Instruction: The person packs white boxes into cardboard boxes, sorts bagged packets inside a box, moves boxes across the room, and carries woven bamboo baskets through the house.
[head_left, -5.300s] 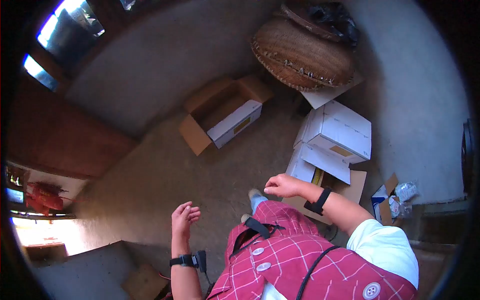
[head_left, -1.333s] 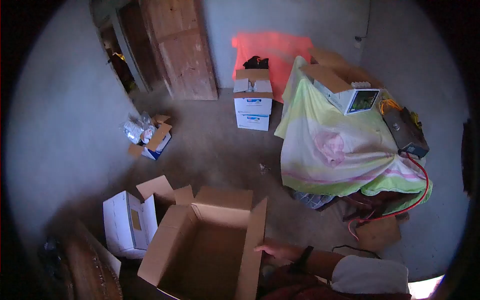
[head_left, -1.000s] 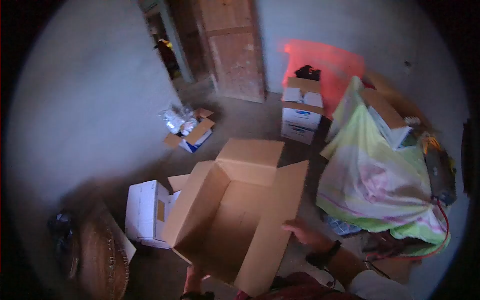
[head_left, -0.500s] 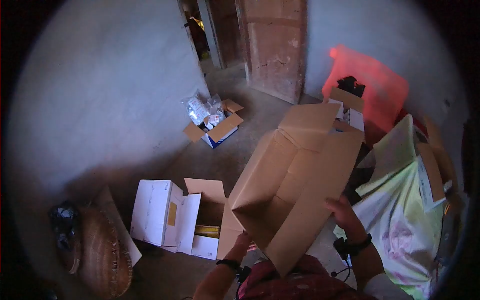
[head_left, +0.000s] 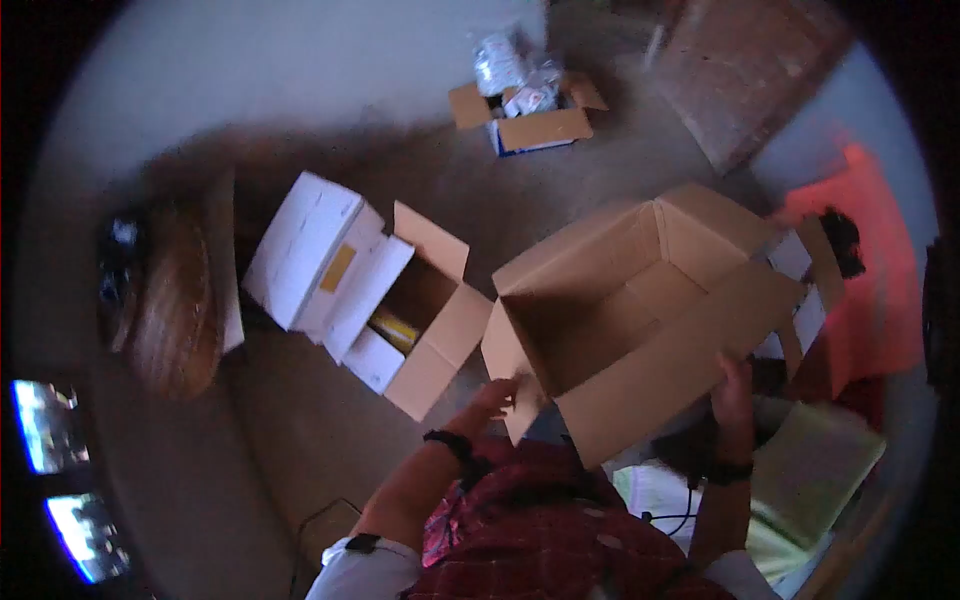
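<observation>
A large open cardboard box is in front of me in the head view, tilted, its bare inside showing and its flaps spread. My right hand grips the long near flap, its thumb showing on the brown face. At the left end, my left hand is closed at the lower edge of the short flap, part of its fingers hidden or blurred. Just left of that flap is an open white carton with brown inner flaps and something yellow inside.
A closed white box adjoins the open carton. Beyond lies a small open box with plastic-wrapped packets. At right are a red sheet and a pale green cloth. A woven basket is at left, and a wooden door behind.
My view has turned, shifting the room's contents. The large box now lies more level across my view, with its left flap showing; both hands remain at it, the left by that flap.
</observation>
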